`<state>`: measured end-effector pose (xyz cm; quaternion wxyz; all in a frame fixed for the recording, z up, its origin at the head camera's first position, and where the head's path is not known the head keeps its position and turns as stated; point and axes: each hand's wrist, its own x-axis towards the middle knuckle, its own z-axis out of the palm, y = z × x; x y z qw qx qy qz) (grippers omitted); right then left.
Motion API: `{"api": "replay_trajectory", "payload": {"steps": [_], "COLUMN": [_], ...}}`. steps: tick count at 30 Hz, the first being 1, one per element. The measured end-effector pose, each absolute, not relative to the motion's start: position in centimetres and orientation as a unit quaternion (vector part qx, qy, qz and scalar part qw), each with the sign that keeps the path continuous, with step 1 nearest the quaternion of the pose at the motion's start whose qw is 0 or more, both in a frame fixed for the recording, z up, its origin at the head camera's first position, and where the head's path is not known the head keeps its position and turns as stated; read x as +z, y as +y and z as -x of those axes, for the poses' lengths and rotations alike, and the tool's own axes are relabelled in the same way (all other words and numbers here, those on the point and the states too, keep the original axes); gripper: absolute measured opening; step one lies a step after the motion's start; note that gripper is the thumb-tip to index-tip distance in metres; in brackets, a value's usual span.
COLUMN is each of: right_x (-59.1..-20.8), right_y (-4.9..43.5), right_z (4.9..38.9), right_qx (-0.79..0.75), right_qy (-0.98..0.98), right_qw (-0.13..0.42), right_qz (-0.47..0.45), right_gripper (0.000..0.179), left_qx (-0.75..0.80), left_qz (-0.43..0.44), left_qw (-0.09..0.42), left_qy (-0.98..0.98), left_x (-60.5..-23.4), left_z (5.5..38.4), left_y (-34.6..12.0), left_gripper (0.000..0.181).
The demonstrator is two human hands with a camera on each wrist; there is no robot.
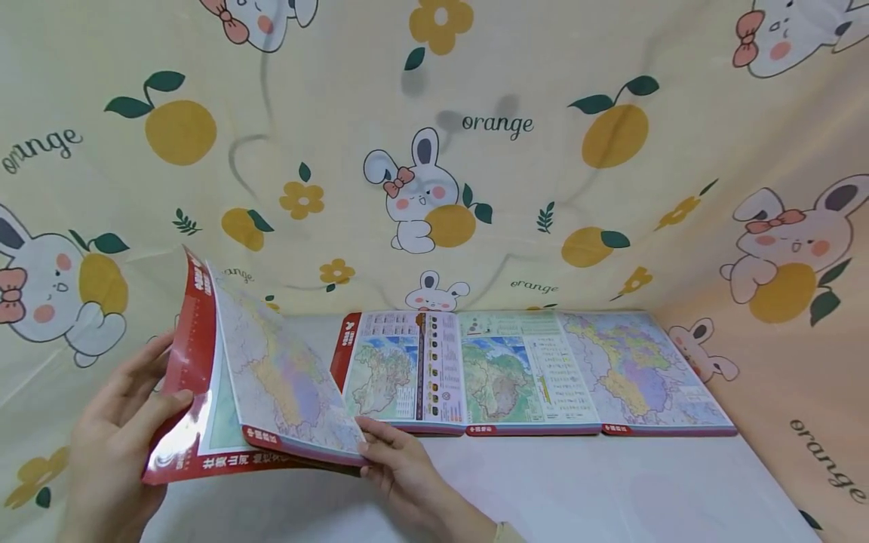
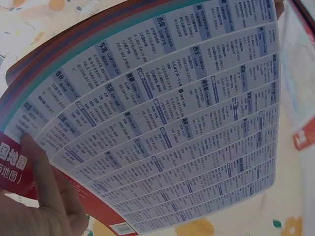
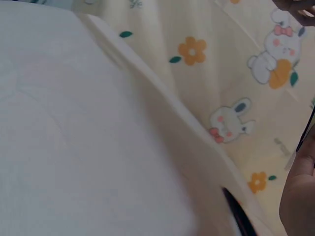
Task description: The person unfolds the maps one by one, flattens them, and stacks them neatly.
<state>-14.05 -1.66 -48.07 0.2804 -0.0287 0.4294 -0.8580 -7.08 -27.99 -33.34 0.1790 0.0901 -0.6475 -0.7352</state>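
Note:
A folded map (image 1: 288,369) with a glossy red cover flap (image 1: 193,347) is held up at the left, tilted above the white table. My left hand (image 1: 112,441) grips the red flap at its left edge, thumb on the front. At the lower right corner, my right hand (image 1: 407,467) pinches the folded layers between thumb and fingers. The left wrist view shows the map's back (image 2: 172,123), printed with rows of text, and fingers of the left hand (image 2: 47,206) against it. In the right wrist view, part of a hand (image 3: 300,191) shows at the right edge.
Three map panels lie side by side at the back of the white table (image 1: 543,490): one with a red strip (image 1: 383,377), a green relief one (image 1: 498,377) and a multicoloured one (image 1: 638,369). A patterned cloth (image 1: 529,45) with rabbits and oranges hangs behind and beside the table.

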Motion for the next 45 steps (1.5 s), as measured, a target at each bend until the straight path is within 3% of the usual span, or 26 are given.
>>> {"api": "replay_trajectory", "payload": {"steps": [6,20,33,45], "right_x": [-47.0,-45.0,-44.5,-45.1], "right_y": [1.6,9.6,17.6,24.3], "right_z": [14.8,15.8,15.7,15.0], "right_qx": [-0.871,-0.905,-0.918,-0.946], "right_qy": [0.424,0.405,0.392,0.311], "right_qw": [0.249,0.131,0.054,0.009], "right_qz": [0.015,-0.018,0.022,0.087], "right_gripper": [0.050,0.044,0.042,0.046], "left_qx": [-0.740,-0.745,-0.745,-0.757], "left_qz": [-0.010,0.123,0.126,0.116], "left_qw": [0.215,0.209,0.165,0.139], "left_qy": [-0.637,-0.622,-0.634,-0.628], "left_x": [-32.0,-31.5,-34.3,-37.0], "left_z": [8.4,11.3,15.3,17.7], "left_y": [-24.6,-18.1,-14.0,-13.3], "left_gripper": [0.061,0.057,0.060,0.058]}}
